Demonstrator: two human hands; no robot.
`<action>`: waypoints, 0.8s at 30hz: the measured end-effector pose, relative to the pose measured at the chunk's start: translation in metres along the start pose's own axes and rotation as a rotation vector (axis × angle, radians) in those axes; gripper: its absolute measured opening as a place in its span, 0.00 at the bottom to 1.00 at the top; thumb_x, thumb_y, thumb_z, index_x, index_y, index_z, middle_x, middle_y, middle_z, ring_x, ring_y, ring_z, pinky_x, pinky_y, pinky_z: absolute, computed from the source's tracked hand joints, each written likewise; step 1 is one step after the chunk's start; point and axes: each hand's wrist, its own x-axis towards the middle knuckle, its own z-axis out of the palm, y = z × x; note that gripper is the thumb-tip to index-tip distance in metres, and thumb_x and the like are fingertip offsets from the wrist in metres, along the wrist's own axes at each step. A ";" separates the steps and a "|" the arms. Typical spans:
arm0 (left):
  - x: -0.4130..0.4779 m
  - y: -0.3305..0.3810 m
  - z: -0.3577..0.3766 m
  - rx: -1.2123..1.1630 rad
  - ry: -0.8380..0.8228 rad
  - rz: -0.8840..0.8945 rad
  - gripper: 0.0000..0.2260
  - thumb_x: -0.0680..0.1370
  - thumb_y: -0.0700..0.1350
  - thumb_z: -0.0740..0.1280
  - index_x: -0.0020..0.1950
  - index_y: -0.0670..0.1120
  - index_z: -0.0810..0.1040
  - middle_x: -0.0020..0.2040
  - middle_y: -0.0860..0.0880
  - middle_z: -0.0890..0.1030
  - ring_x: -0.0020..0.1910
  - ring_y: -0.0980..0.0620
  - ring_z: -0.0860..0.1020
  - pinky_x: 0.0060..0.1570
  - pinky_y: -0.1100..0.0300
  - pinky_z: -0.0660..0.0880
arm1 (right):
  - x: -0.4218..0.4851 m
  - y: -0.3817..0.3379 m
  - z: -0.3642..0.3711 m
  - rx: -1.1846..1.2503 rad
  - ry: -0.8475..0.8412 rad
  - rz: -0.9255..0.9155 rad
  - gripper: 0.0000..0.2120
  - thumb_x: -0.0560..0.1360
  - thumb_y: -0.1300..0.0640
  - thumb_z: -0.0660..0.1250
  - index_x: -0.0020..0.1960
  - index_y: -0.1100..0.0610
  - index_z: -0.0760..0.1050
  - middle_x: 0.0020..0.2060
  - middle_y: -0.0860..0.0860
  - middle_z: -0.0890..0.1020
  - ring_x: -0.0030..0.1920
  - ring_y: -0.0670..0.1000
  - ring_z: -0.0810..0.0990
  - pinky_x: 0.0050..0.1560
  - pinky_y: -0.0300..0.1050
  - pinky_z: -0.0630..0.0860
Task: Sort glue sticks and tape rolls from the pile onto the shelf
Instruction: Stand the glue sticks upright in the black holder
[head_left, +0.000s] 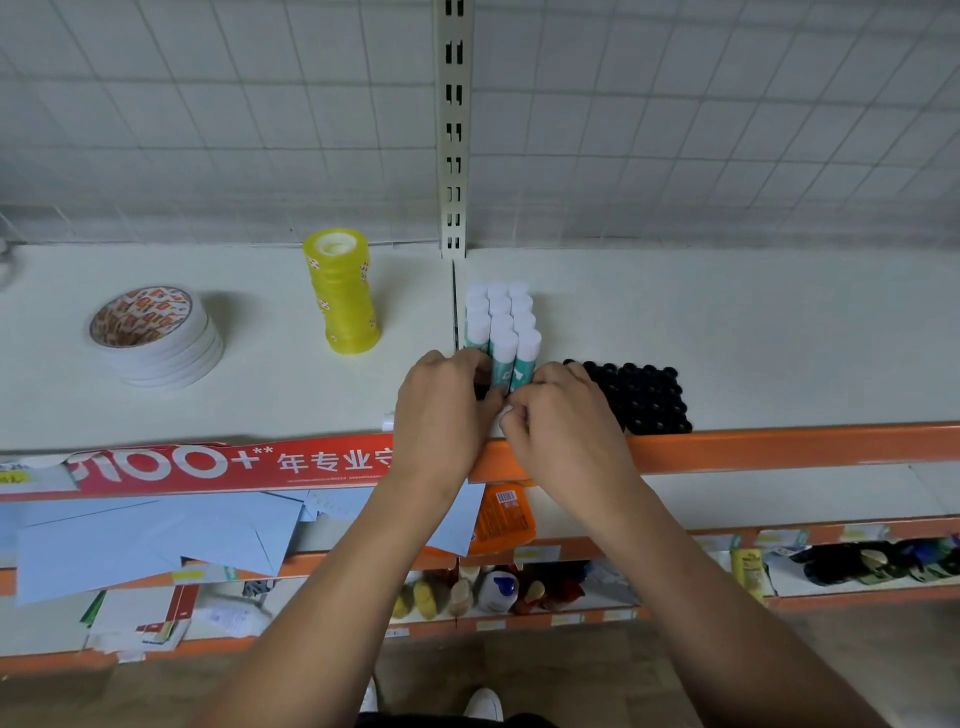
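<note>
left hand (447, 405) and right hand (561, 421) grip the front glue sticks (503, 353), probably squeezing them upright into one tight block on the shelf (779, 338).

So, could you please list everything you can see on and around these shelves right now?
shelf: one, white with orange front rail
post: one, cream, slotted, behind the shelf
glue sticks: about eleven, white caps, teal bodies, standing packed beside the post
black caps: one tight block, black, right of the glue sticks
yellow tape rolls: one stack, yellow, left of the post
white tape rolls: one stack, white, shelf's far left
red banner: one, red, on the rail's left part
blue envelopes: several, pale blue, shelf below
orange packet: one, orange, shelf below
bottles: several, mixed colours, lowest shelf
left hand: fingers curled on the front glue sticks
right hand: the same, from the right
</note>
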 end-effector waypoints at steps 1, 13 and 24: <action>0.001 0.000 -0.002 -0.008 -0.010 0.002 0.09 0.74 0.48 0.70 0.53 0.48 0.81 0.47 0.46 0.83 0.49 0.47 0.76 0.44 0.56 0.71 | 0.000 0.001 -0.001 0.011 -0.003 0.000 0.15 0.77 0.53 0.58 0.49 0.55 0.83 0.45 0.52 0.78 0.51 0.52 0.70 0.53 0.47 0.72; 0.004 -0.043 -0.068 0.026 -0.219 0.104 0.06 0.75 0.45 0.72 0.50 0.54 0.84 0.47 0.57 0.81 0.43 0.58 0.74 0.42 0.61 0.69 | -0.009 0.002 -0.018 0.229 -0.042 -0.032 0.11 0.77 0.58 0.65 0.58 0.52 0.80 0.54 0.47 0.78 0.54 0.46 0.75 0.51 0.38 0.71; 0.005 -0.043 -0.074 0.029 -0.485 0.132 0.11 0.79 0.41 0.66 0.57 0.53 0.83 0.56 0.52 0.83 0.50 0.52 0.79 0.52 0.52 0.77 | 0.000 -0.027 -0.004 0.305 -0.116 -0.055 0.15 0.77 0.60 0.68 0.63 0.54 0.78 0.54 0.53 0.83 0.54 0.50 0.80 0.58 0.48 0.78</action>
